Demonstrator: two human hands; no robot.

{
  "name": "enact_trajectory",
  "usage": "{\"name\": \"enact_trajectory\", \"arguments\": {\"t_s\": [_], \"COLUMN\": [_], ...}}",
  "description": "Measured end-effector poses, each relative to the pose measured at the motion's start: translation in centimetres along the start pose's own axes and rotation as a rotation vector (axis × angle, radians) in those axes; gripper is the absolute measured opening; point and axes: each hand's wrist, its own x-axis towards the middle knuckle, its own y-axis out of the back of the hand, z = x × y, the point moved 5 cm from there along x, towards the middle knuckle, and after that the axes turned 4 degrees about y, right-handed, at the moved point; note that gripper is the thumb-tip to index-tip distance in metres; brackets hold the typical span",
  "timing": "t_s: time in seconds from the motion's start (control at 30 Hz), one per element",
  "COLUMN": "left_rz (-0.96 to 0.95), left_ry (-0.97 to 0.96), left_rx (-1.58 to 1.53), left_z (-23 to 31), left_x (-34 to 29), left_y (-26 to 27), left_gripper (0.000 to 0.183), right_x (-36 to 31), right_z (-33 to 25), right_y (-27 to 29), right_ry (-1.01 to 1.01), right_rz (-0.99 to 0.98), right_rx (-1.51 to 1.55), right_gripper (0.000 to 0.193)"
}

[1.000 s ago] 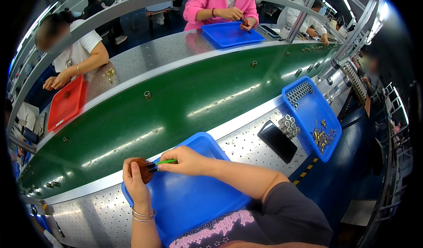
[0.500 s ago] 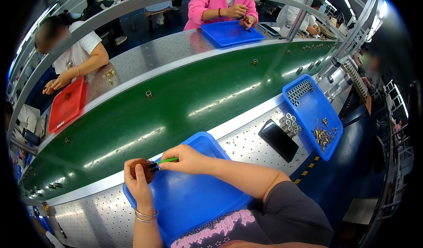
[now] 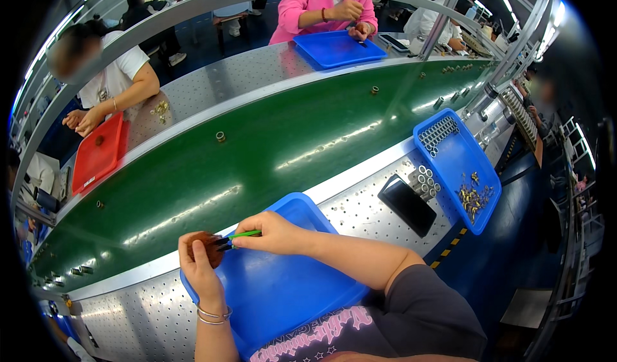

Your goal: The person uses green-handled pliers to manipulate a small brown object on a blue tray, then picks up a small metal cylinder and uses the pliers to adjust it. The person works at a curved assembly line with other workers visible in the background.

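Above the left end of a blue tray's (image 3: pixel 276 291) far edge, a reddish-brown fibrous ball (image 3: pixel 213 254) sits in the grasp of the left hand (image 3: pixel 198 259), the thumb lying across its near face. The right hand (image 3: pixel 265 233) pinches a slim green-handled tool (image 3: pixel 244 235), whose dark tips meet the ball's right side; whether they grip any strands is too small to tell. Beneath, the tray rests on a perforated metal desk (image 3: pixel 138 317). Beyond the desk's far edge runs a green conveyor belt (image 3: pixel 257 166), bearing a metal ring (image 3: pixel 220 136) among other small fittings. Toward the desk's right end, a black smartphone (image 3: pixel 407 204) lies just beside a cluster of metal tubes (image 3: pixel 424 183); next to these, a second blue tray (image 3: pixel 455 163) holds closely packed rings (image 3: pixel 438 137) at its far end and loose brass-coloured pieces (image 3: pixel 474 201) at its near end.

Likely faults, as judged: because the ball is near the tray's rim rather than over its centre, a slackened left grip could let it fall outside, onto the desk. Tips driven too deep could snag and tear the fibres, or slip through toward the left hand. The second tray's near end appears to overhang the desk, so a knock from the right arm (image 3: pixel 366 251) could tilt it and scatter the pieces.
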Motion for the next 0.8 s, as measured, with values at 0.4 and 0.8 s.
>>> {"name": "enact_trajectory", "arguments": {"t_s": [0.4, 0.8], "left_rz": [0.007, -0.03], "left_ry": [-0.053, 0.031], "left_rx": [0.009, -0.011], "left_z": [0.1, -0.3], "left_x": [0.0, 0.2], "left_y": [0.0, 0.0], "left_gripper": [0.022, 0.021], "right_x": [0.0, 0.0], "right_z": [-0.1, -0.1], "right_y": [-0.1, 0.1], "right_ry": [-0.003, -0.012], "right_rz": [-0.022, -0.027], "right_rx": [-0.016, -0.041], "right_gripper": [0.022, 0.022]}}
